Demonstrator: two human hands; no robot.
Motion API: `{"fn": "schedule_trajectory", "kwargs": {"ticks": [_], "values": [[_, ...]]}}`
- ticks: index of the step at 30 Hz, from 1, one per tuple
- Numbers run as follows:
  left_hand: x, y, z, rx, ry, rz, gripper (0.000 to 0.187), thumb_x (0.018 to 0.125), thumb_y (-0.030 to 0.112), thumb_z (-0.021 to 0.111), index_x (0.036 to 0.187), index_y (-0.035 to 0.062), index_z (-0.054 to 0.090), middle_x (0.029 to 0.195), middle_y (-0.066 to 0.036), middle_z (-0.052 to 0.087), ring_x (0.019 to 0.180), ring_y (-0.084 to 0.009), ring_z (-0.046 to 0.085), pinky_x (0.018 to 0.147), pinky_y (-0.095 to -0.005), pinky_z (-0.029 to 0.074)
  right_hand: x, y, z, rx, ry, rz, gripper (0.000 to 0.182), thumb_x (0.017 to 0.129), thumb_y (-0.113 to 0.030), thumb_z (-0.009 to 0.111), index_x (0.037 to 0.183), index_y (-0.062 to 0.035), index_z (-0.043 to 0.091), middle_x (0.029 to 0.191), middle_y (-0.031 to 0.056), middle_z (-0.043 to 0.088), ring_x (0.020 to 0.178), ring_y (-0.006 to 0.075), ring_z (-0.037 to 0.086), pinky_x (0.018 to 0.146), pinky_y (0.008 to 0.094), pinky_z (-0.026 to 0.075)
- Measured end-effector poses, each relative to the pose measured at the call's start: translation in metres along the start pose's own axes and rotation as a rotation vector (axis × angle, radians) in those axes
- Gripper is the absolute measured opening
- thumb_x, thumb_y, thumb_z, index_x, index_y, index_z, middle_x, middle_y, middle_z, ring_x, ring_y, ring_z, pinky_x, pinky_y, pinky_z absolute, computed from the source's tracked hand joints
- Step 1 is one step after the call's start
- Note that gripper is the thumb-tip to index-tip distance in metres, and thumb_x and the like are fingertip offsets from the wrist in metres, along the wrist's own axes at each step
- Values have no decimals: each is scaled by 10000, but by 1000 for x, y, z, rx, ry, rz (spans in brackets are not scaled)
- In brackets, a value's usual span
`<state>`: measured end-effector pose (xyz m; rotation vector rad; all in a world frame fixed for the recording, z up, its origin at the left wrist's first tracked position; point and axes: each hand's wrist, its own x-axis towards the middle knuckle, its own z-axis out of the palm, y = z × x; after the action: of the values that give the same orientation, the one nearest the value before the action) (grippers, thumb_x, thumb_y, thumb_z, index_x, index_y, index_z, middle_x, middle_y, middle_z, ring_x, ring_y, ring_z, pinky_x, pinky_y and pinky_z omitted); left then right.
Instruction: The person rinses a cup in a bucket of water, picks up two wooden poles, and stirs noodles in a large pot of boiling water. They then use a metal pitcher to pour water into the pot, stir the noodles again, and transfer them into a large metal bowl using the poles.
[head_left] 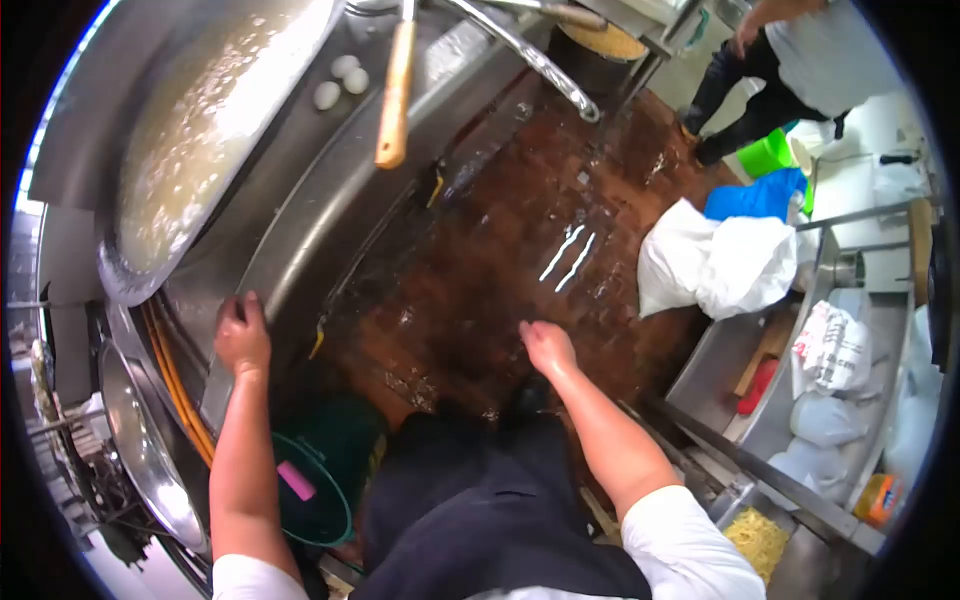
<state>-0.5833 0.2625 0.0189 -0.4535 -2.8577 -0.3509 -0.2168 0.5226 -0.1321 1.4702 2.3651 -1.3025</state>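
My left hand (242, 335) is at the rounded steel front edge of the stove (300, 235), its thumb and fingers apart and nothing seen in them. Over the wet brown floor hangs my right hand (548, 348), fingers loosely curled in, with no object showing. Beyond my left hand sits a large wok (125, 280) full of bubbling, pale liquid. Three white eggs (327, 95) rest on the steel beside it. A wooden-handled tool (394, 110) and a long metal handle (545, 62) stick out over the stove edge.
A dark green bin (340, 500) stands by my left leg. On the right are white sacks (690, 260), a steel shelf unit (740, 385) with bags, and a tray of yellow shreds (757, 545). Another person (830, 60) stands at the far right. A second wok (150, 440) lies left.
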Motion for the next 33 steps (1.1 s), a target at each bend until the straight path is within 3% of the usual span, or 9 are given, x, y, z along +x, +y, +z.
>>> {"fn": "schedule_trajectory", "kwargs": {"ticks": [3,5,7,12,19,24,28,33], "values": [[1,-12,3,21,21,25,501,909,486,496,1099,44,634,1030,-184,653,988,-366,609,855,-417,458,55,-26,13,70,92,-47,436,919,-410,472,777,-38,648,829,235,627,851,431,597,729,516,459],[13,-48,12,14,-58,178,485,934,454,472,1124,34,623,1056,-192,641,1004,-338,599,888,-399,435,104,-41,27,98,152,-179,420,911,-390,476,760,-34,639,825,234,623,831,429,595,722,511,464],[20,-53,14,-112,-14,108,498,953,449,443,1155,23,602,1112,-194,622,1053,-319,570,933,-371,400,160,-54,47,96,310,-382,378,885,-352,499,738,-26,621,812,228,619,805,425,593,716,512,468],[47,-129,1,282,214,428,632,942,518,425,1341,31,486,1292,-175,531,1193,-278,501,1040,-348,322,233,-89,72,140,380,-520,308,815,-287,487,739,-19,619,829,211,628,811,430,589,716,507,479],[34,-90,5,196,321,216,656,910,579,419,1345,96,503,1296,-160,526,1172,-273,519,1024,-376,353,253,-116,85,98,348,-532,295,785,-253,480,818,-33,674,898,198,653,860,407,611,771,465,496],[43,-90,15,390,531,106,674,888,623,415,1348,142,515,1299,-150,522,1157,-269,532,1013,-396,376,255,-134,86,111,358,-499,300,778,-254,491,854,-40,688,930,188,661,904,395,615,797,468,495],[35,-79,10,198,359,172,645,902,590,414,1341,129,521,1305,-148,522,1178,-267,519,1028,-383,358,256,-131,82,17,325,-514,312,784,-258,486,874,-40,689,948,192,659,917,398,612,820,465,493],[32,-71,8,122,286,182,610,920,548,414,1332,113,528,1312,-147,522,1203,-264,502,1046,-367,335,251,-122,82,-34,309,-469,326,798,-268,480,892,-35,689,970,195,655,925,400,609,831,468,492]]}}
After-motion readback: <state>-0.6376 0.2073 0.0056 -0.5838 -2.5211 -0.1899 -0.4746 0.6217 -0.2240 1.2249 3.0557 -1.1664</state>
